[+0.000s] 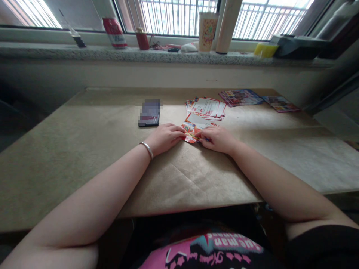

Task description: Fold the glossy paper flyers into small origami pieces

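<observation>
My left hand (165,137) and my right hand (218,139) rest on a table covered in brown paper (185,175), and both pinch a small red and white printed leaflet (192,131) between them. The left fingers press its left edge, the right fingers its right edge. A silver bangle (147,148) sits on my left wrist. Just behind the leaflet lies a loose stack of similar red and white leaflets (206,108).
A dark phone (149,116) lies left of the leaflets. Colourful flyers (240,96) and another one (281,104) lie at the far right. The windowsill holds a red can (114,33), a patterned cup (208,30), a tall cylinder (227,26) and a yellow sponge (266,49).
</observation>
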Available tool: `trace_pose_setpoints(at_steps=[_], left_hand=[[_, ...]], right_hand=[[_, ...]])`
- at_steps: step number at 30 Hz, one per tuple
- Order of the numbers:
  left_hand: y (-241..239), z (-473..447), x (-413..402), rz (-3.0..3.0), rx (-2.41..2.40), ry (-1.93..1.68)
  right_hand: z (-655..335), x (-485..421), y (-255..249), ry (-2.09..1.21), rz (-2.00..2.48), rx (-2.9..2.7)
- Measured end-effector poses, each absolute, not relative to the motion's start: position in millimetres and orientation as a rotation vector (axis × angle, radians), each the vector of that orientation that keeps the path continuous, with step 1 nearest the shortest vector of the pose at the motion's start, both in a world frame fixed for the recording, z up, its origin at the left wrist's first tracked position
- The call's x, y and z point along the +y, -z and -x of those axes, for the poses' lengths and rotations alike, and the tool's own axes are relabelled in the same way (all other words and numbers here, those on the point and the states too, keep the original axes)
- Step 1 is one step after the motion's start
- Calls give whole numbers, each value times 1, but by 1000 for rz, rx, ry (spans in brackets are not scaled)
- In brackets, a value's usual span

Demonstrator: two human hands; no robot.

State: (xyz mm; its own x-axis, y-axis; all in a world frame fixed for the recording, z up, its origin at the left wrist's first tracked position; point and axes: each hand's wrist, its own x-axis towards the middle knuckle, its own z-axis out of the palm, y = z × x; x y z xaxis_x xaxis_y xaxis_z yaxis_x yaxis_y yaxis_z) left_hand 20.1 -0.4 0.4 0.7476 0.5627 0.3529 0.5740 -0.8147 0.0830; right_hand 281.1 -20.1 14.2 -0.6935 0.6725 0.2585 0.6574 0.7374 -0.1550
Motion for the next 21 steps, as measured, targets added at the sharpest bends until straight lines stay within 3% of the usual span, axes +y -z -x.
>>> trace_pose_setpoints(at_steps=[21], left_hand=[[0, -22, -3, 2944, -873, 511]], right_hand=[[-293, -13, -11, -179, 1472, -2353]])
